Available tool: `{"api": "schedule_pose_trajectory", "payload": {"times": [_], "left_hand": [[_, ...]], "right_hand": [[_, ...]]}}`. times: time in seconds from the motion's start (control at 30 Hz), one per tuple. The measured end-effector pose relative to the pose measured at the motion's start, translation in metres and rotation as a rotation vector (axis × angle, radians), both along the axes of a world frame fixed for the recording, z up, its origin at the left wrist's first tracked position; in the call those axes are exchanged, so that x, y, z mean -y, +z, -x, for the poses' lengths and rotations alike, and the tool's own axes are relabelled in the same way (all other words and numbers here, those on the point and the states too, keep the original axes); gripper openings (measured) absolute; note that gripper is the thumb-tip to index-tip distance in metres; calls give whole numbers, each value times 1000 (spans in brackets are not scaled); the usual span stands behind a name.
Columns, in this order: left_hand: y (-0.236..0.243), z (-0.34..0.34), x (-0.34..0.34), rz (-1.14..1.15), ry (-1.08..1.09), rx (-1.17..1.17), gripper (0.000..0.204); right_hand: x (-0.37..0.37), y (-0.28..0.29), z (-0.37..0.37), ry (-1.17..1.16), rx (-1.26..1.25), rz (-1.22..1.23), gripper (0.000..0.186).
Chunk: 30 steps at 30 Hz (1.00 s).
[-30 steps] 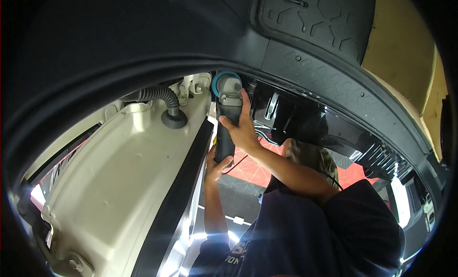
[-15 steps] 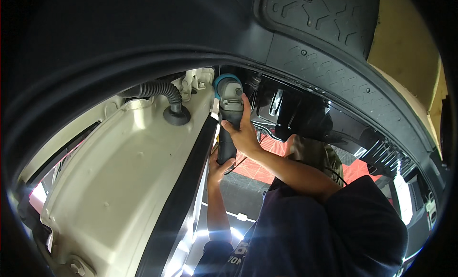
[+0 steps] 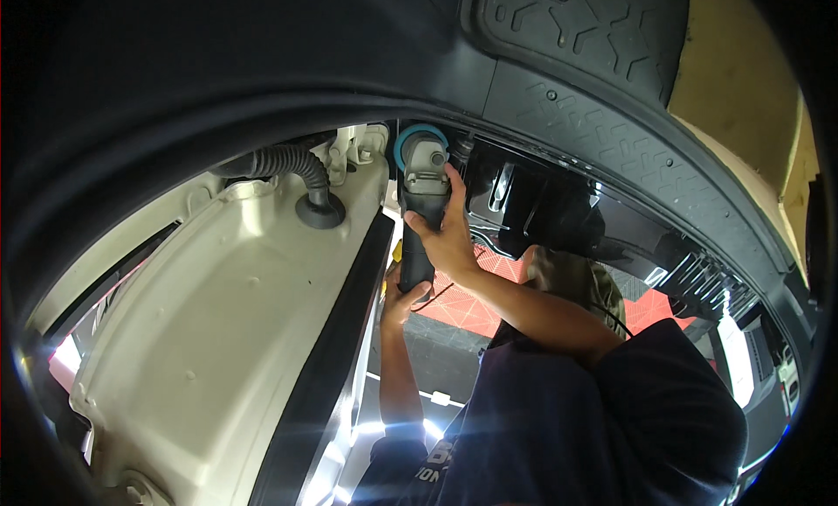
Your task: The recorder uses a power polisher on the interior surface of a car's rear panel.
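A dark grey power polisher (image 3: 417,257) stands in front of me, its grey head pointing away toward a black glossy surface. A blue round pad (image 3: 402,146) shows around the far side of that head. My right hand (image 3: 447,244) is wrapped round the tool's body just behind the head, with the index finger stretched along it. At the near end of the handle my left hand (image 3: 402,298) grips the polisher from below and left. What the pad's working face touches is hidden. A small yellow thing (image 3: 397,250) shows beside the left hand; its kind is unclear.
A cream painted car panel (image 3: 209,323) fills the left, with a black corrugated hose (image 3: 305,163) and a black seal strip (image 3: 327,358) along its edge. Black ribbed trim (image 3: 602,131) arches overhead. Red floor tiles (image 3: 480,301) lie behind my arms. Tan sheet (image 3: 733,70) hangs at upper right.
The polisher has shifted slightly right and away, and more of the blue pad's ring shows. Both hands keep their hold and move with it. The yellow thing beside the left hand has become more visible.
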State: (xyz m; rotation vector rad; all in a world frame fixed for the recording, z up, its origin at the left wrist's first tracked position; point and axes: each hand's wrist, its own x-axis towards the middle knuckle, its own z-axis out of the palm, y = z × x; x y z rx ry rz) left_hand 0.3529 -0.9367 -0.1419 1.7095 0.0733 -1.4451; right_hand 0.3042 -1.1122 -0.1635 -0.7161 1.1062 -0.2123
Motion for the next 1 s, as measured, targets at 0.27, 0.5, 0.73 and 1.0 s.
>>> {"api": "schedule_pose_trajectory", "payload": {"times": [0.27,0.5,0.73,1.0], "left_hand": [[-9,11,5,91,150,-80,50],[-21,20,-6,111,302,-183,49],[-23,23,-4,166,311,-217,46],[-21,24,-7,145,325,-165,47]], "right_hand": [[-11,-19,-5,19,9,228,89],[-13,-21,-12,58,-107,232,90],[-21,-25,-10,36,-102,93,79],[-16,-6,-2,283,-137,-90,68]]}}
